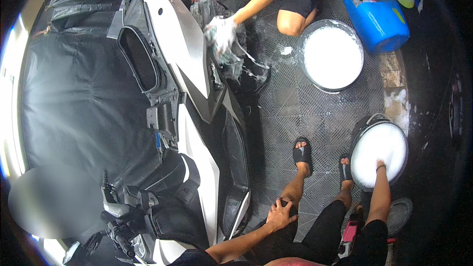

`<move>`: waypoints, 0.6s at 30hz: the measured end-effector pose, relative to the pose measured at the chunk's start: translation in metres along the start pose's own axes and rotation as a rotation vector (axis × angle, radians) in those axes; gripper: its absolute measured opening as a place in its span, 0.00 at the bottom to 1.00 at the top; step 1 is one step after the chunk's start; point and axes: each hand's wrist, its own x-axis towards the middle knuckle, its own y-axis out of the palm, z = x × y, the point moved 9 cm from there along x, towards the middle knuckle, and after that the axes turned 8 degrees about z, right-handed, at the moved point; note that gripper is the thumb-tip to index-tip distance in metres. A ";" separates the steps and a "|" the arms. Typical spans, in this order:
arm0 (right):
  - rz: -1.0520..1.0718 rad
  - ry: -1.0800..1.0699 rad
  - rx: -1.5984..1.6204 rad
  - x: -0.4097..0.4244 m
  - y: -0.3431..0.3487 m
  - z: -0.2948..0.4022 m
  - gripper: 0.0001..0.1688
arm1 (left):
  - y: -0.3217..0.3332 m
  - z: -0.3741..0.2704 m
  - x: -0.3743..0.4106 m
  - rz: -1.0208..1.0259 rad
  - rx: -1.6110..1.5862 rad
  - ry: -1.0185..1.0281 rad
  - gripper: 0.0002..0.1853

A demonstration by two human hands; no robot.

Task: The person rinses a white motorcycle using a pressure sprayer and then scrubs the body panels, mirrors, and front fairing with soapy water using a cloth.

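Note:
My right hand (pixel 380 164) is sunk in white foam that fills a round black bucket (pixel 354 136); its fingers are hidden under the foam. On my left knee rests my left hand (pixel 281 214), fingers spread, with nothing held. To the left stands a white and black motor scooter (pixel 205 177) with its seat area open. At the top, a co-worker's soapy hands are at the scooter's rear wheel (pixel 210 11), one of them on a foam-covered cloth (pixel 220 38).
A second bucket (pixel 302 68) of foam stands near the co-worker's knee. Beyond it is a cut blue plastic container (pixel 388 26). A pink and white object (pixel 349 232) lies beside my right leg, near a round dark lid (pixel 400 214). Ridged mats (pixel 288 118) cover the floor.

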 end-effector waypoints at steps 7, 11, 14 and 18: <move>0.024 -0.016 -0.031 -0.024 0.012 0.002 0.32 | 0.000 -0.001 0.003 -0.030 -0.006 -0.003 0.39; 0.034 -0.045 -0.042 -0.022 0.013 0.014 0.33 | 0.000 -0.004 0.002 -0.010 -0.015 -0.029 0.39; 0.045 -0.076 -0.058 -0.018 0.013 0.033 0.33 | 0.006 -0.004 0.000 -0.038 -0.029 -0.033 0.38; 0.074 -0.122 -0.108 -0.013 0.026 0.060 0.34 | 0.009 -0.002 -0.002 -0.017 -0.054 -0.058 0.38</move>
